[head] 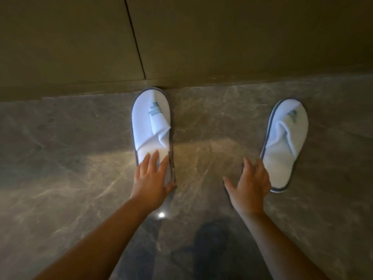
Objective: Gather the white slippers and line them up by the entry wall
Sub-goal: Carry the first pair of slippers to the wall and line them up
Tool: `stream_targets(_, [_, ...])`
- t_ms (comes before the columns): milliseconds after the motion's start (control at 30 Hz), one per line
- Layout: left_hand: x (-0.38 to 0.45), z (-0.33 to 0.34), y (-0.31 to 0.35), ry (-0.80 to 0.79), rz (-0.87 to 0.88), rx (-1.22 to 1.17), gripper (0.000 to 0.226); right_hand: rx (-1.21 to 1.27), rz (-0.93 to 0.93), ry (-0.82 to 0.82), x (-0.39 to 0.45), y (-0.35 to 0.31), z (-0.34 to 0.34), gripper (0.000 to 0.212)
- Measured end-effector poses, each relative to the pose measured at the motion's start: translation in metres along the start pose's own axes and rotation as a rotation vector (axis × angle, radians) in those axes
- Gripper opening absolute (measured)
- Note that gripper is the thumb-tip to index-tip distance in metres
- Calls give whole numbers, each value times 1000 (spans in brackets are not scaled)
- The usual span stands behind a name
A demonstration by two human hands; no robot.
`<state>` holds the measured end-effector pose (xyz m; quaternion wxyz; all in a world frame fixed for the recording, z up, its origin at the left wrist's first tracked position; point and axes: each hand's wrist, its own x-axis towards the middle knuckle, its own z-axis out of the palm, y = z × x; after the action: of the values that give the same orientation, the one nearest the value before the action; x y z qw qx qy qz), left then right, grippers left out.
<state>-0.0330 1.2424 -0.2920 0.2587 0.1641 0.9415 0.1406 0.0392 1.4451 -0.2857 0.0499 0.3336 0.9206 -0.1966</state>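
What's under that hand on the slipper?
Under the left hand lies the heel end of the left slipper. The heel itself is covered; beneath is the marble floor.

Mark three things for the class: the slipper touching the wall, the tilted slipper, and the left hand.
Slipper touching the wall (145, 116), head view: white upper.
Tilted slipper (282, 150), head view: white insole.
Left hand (150, 178), head view: back of hand.

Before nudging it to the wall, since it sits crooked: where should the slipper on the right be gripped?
Probably the heel end of the right slipper, from the near side with the right hand: that end is open and flat, while the creased upper covers the toe.
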Motion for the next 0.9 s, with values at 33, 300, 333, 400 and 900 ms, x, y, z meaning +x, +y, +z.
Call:
stream_targets(33, [1,2,3,9,-12,6,74,-28,49,19,4,10,-3,78])
stream_targets(300, [2,5,6,49,-49,31,75,104,362,84,34,52,-9,88])
stream_targets(333, [2,5,7,40,-51,37,75,126,365,79,36,54,-8,86])
stream_targets(400, [2,5,8,28,-52,49,75,161,348,90,37,56,-8,81])
stream_targets(900, [1,1,-5,-30,-6,143,80,328,-80,-64,-11,-9,27,87])
